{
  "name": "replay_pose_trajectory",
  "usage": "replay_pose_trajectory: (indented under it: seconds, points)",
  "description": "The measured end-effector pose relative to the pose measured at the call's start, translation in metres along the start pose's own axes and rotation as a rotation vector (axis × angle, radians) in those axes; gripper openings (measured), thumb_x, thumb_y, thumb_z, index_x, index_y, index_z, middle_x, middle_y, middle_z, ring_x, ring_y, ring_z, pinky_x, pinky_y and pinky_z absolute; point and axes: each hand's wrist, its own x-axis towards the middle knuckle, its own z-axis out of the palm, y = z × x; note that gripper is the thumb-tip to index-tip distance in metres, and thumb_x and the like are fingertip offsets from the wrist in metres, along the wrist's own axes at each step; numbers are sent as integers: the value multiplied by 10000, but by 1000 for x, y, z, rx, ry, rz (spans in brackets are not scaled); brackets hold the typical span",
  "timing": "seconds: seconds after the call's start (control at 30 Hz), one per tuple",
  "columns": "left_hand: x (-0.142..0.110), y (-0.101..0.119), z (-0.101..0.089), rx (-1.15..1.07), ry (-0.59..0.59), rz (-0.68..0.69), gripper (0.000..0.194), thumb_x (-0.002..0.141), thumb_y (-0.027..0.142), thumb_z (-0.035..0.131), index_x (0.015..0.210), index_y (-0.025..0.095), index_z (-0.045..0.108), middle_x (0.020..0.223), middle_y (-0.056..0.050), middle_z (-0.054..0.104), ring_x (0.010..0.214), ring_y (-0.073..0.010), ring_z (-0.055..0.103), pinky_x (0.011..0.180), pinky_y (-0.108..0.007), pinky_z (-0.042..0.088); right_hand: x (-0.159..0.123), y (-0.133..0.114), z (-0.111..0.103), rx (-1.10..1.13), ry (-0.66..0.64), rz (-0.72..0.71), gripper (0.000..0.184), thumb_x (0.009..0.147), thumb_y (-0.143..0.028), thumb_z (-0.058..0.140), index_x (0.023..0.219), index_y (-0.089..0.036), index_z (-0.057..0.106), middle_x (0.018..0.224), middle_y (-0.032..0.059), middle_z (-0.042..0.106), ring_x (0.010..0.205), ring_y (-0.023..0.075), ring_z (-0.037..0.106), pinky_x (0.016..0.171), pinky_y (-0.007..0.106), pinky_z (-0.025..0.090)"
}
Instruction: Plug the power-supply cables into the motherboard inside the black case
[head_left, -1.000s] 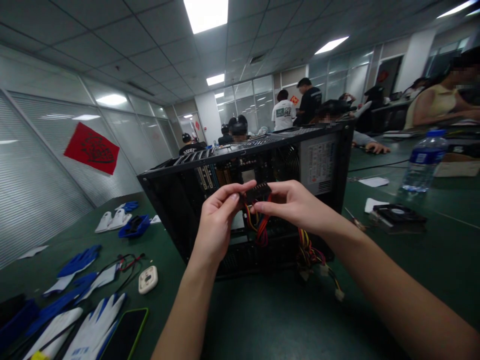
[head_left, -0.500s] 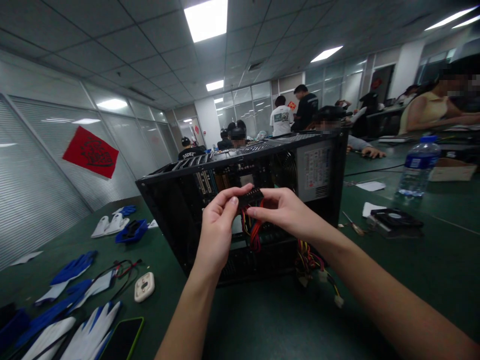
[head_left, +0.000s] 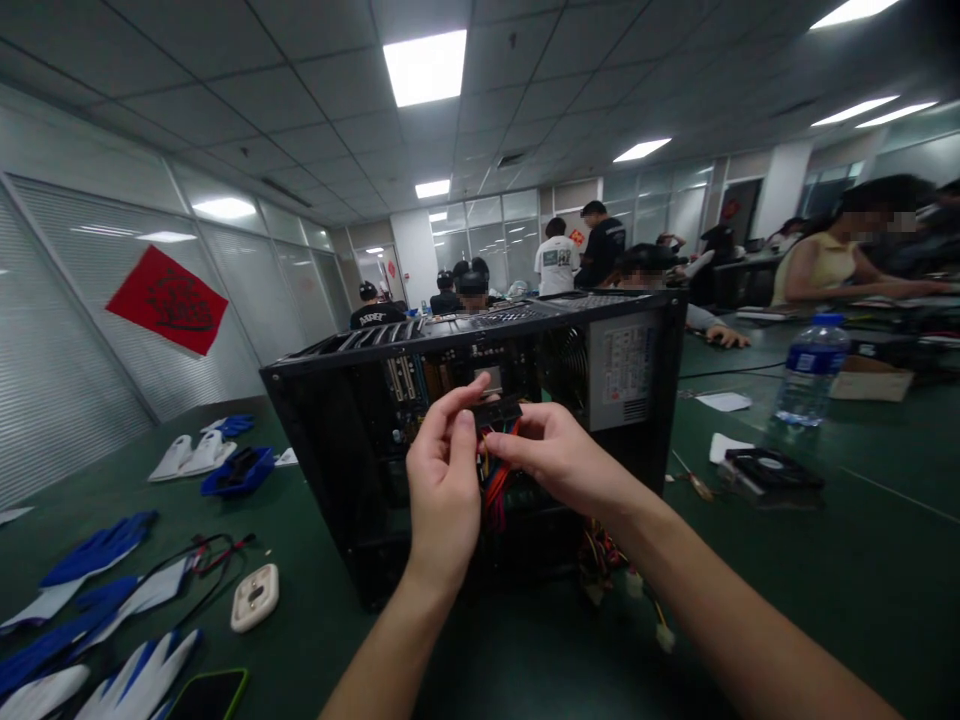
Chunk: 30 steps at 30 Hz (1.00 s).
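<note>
A black power connector (head_left: pixel 498 411) with several coloured wires (head_left: pixel 496 492) below it is held in front of the opened computer case (head_left: pixel 315 440). My left hand (head_left: pixel 446 470) grips its left end between thumb and fingers. On the other end, the fingers of my right hand (head_left: pixel 559 450) are closed at the connector and its wires. Behind my hands the motherboard (head_left: pixel 442 375) shows inside the case, partly hidden by them. At the upper right of the case sits the power supply (head_left: pixel 621 370). More cables with white plugs (head_left: pixel 634 583) hang out beneath my right forearm.
On the left lie blue-and-white gloves (head_left: pixel 97 550), a blue tray (head_left: pixel 238 472), a beige square object (head_left: pixel 255 598) and a green-edged phone (head_left: pixel 208 695). To the right stand a water bottle (head_left: pixel 812 370), a screwdriver (head_left: pixel 694 478) and a black drive-like part (head_left: pixel 772 470). Other people sit beyond.
My view has tilted up slightly and shifted right. Both hands still hold the connector, which has tipped a little, and my left index finger is raised more.
</note>
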Motion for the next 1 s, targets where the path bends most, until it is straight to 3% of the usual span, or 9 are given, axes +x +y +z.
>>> replay_pose_trajectory:
  seconds: [0.1,0.17,0.4,0.67,0.87,1.0]
  points:
    - [3,-1,-2,-99,-44,-110,340,908,394,657,1200,220,673,1273,-90,693,1163,-243,655,992,-351,516,-3,-12,0,-56,10,-39,247,768,-357,823,887,-155,746,778,21,705,665,129,614,627,255,496]
    - [7,-4,-6,-87,-79,-163,353,867,430,702,1118,182,718,1159,-98,737,1069,-240,689,933,-331,538,-5,-21,0,-104,15,-50,244,760,-346,830,890,-156,751,775,19,710,668,132,623,630,258,507]
    - [17,-11,-17,-33,-10,-140,274,750,397,818,885,161,783,835,-39,762,748,-147,675,743,-244,530,-6,-33,4,-174,84,-70,283,690,-332,870,884,-163,752,787,19,724,672,137,635,614,254,525]
    - [28,-1,-29,35,-186,-272,328,722,423,833,846,120,805,778,-86,757,731,-175,672,744,-279,538,-8,-31,0,-283,65,-43,298,717,-345,845,917,-148,744,809,33,731,690,146,651,606,252,534]
    - [24,-4,-25,28,-154,-278,347,747,437,810,862,110,807,786,-87,759,688,-151,655,695,-256,531,-10,-32,-2,-394,62,-115,282,774,-352,804,963,-152,745,886,46,750,725,159,665,631,268,541]
    - [22,-7,-20,10,-127,-235,335,753,431,806,870,117,807,760,-75,754,678,-144,650,663,-238,517,-11,-33,-5,-381,72,-88,293,768,-378,806,946,-151,753,849,43,741,697,155,658,607,262,538]
